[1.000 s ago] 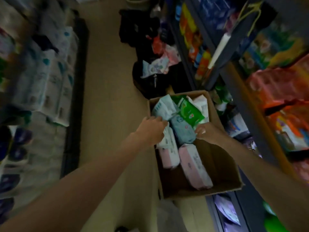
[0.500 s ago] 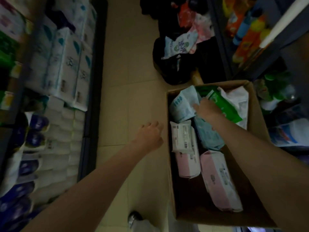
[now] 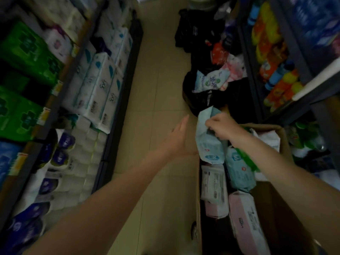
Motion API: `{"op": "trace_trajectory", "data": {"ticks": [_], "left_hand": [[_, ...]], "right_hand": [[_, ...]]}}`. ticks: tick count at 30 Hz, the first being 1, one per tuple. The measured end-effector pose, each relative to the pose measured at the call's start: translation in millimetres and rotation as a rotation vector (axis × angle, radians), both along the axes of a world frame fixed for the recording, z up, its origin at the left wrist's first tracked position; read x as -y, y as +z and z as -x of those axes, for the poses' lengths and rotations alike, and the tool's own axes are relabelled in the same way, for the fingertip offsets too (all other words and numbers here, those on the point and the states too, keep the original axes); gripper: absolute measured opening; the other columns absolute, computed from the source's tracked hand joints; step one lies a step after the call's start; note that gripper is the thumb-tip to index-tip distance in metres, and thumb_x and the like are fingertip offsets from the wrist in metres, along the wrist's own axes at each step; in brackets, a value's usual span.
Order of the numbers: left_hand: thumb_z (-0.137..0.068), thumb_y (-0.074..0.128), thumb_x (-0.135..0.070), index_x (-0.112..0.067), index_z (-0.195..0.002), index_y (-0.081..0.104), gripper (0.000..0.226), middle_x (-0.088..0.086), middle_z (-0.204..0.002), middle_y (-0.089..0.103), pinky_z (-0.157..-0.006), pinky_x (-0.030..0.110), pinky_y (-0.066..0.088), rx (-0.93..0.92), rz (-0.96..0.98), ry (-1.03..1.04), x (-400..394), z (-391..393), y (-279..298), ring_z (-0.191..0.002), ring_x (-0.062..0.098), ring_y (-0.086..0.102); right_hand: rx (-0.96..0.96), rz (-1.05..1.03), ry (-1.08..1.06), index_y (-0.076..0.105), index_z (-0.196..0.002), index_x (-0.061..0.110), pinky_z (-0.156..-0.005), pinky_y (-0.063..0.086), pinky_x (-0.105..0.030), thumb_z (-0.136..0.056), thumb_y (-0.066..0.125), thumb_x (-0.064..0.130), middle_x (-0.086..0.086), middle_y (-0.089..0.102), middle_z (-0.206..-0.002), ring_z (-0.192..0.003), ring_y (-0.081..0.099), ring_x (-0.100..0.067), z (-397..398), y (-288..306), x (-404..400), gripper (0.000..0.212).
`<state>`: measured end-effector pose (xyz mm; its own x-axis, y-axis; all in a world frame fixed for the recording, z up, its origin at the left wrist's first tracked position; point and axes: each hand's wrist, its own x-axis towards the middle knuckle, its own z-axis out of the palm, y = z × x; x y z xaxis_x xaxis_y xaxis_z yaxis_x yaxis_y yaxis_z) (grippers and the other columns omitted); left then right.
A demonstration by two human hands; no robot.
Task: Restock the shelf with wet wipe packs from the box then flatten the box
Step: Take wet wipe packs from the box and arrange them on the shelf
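A brown cardboard box (image 3: 281, 205) stands open on the aisle floor at the lower right, with several wet wipe packs in it: pale blue (image 3: 239, 172), pink (image 3: 246, 218), white and green ones. My right hand (image 3: 221, 127) grips the top end of a pale blue wet wipe pack (image 3: 208, 142) and holds it upright above the box's far left corner. My left hand (image 3: 179, 137) hovers flat with straight fingers just left of that pack and holds nothing.
Shelves (image 3: 60, 74) on the left carry tissue and toilet paper packs (image 3: 95, 85). Right-hand shelves (image 3: 301, 57) hold bottles and coloured packs. Black bags (image 3: 202, 96) with more packs sit on the tan floor (image 3: 158, 74) beyond the box.
My right hand has taken hold of a pale blue pack and lifted it up out of the box. The left hand has opened flat and moved toward the pack. The view has tilted up the aisle.
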<state>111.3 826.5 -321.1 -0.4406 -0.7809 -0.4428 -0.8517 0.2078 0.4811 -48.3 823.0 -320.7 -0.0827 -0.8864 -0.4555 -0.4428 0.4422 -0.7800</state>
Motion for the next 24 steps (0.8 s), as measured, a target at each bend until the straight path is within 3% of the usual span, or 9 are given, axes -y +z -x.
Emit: {"op": "trace_trajectory", "data": {"ticks": [2,6,9,12,15,17,19,21,24], "left_hand": [[-0.069,0.079,-0.023,-0.011,-0.147,-0.010,0.119,0.003,-0.156,0.011,-0.116,0.029,0.018,-0.210,-0.015,0.065,7.6,-16.0,28.1,-0.143,0.019,0.016],[-0.050,0.084,-0.019,-0.030,-0.138,0.005,0.119,-0.001,-0.138,0.036,-0.102,0.024,0.044,-0.671,-0.077,0.161,10.5,-73.4,85.1,-0.129,0.011,0.042],[-0.044,0.086,-0.033,-0.042,-0.133,0.015,0.114,-0.008,-0.133,0.041,-0.099,0.023,0.045,-0.634,0.031,0.237,8.5,-137.1,132.0,-0.124,0.002,0.046],[-0.052,0.088,-0.031,-0.023,-0.135,0.030,0.101,-0.003,-0.131,0.051,-0.097,0.023,0.041,-0.466,0.183,0.390,-8.1,-194.5,191.7,-0.120,0.012,0.051],[-0.058,0.081,-0.007,-0.017,-0.095,0.059,0.044,-0.014,-0.084,0.073,-0.069,0.014,0.052,-0.682,0.150,0.311,-39.6,-254.7,243.8,-0.079,-0.001,0.068],[-0.051,0.080,-0.019,-0.021,-0.086,0.066,0.038,-0.004,-0.087,0.074,-0.071,0.027,0.057,-0.826,0.136,0.448,-65.4,-305.3,267.0,-0.081,0.014,0.070],[-0.045,0.077,-0.032,-0.021,-0.095,0.068,0.052,0.002,-0.096,0.073,-0.078,0.034,0.057,-0.961,0.105,0.628,-88.2,-359.5,287.4,-0.091,0.023,0.069],[-0.046,0.076,-0.038,-0.015,-0.116,0.061,0.074,0.008,-0.112,0.069,-0.088,0.040,0.053,-1.083,0.092,0.741,-112.0,-403.8,314.3,-0.104,0.028,0.064],[-0.049,0.077,-0.038,-0.015,-0.117,0.060,0.073,0.009,-0.117,0.067,-0.093,0.043,0.051,-1.258,0.144,0.757,-146.8,-459.9,360.6,-0.106,0.028,0.063]], "right_hand": [[0.107,0.015,0.097,0.035,-0.053,0.018,-0.038,0.019,-0.016,-0.087,0.049,0.009,0.004,0.029,-0.045,-0.034,0.027,-0.008,-16.5,55.3,6.2,0.038],[0.263,0.087,0.348,0.034,-0.055,0.017,-0.035,0.015,-0.018,-0.090,0.047,0.006,0.006,0.027,-0.045,-0.032,0.023,-0.005,-66.5,151.5,7.9,0.039],[0.357,0.171,0.408,0.034,-0.054,0.018,-0.034,0.015,-0.017,-0.090,0.047,0.008,0.010,0.028,-0.041,-0.032,0.022,-0.004,-117.3,201.4,3.4,0.040],[0.437,0.247,0.356,0.034,-0.055,0.019,-0.034,0.014,-0.014,-0.089,0.047,0.008,0.009,0.025,-0.042,-0.031,0.022,-0.004,-176.2,240.7,-5.0,0.038],[0.519,0.367,0.355,0.043,-0.058,0.016,-0.034,0.021,-0.016,-0.092,0.046,0.012,0.009,0.034,-0.041,-0.034,0.032,-0.006,-241.5,282.8,-21.1,0.034],[0.672,0.450,0.368,0.057,-0.069,0.012,-0.043,0.036,-0.018,-0.094,0.046,0.018,0.004,0.051,-0.054,-0.048,0.049,-0.009,-283.6,313.4,-33.1,0.028],[0.733,0.454,0.423,0.062,-0.090,0.016,-0.068,0.049,-0.025,-0.092,0.051,0.030,0.001,0.062,-0.082,-0.073,0.059,-0.011,-318.5,334.8,-43.7,0.018],[0.490,0.401,0.617,0.052,-0.119,0.024,-0.090,0.045,-0.034,-0.077,0.067,0.046,0.000,0.055,-0.118,-0.102,0.058,-0.014,-350.7,342.8,-55.8,0.049],[0.274,0.272,0.900,0.015,-0.142,0.039,-0.094,0.048,-0.032,-0.060,0.077,0.047,0.010,0.041,-0.140,-0.122,0.050,-0.011,-408.6,345.6,-83.0,0.103]]}}
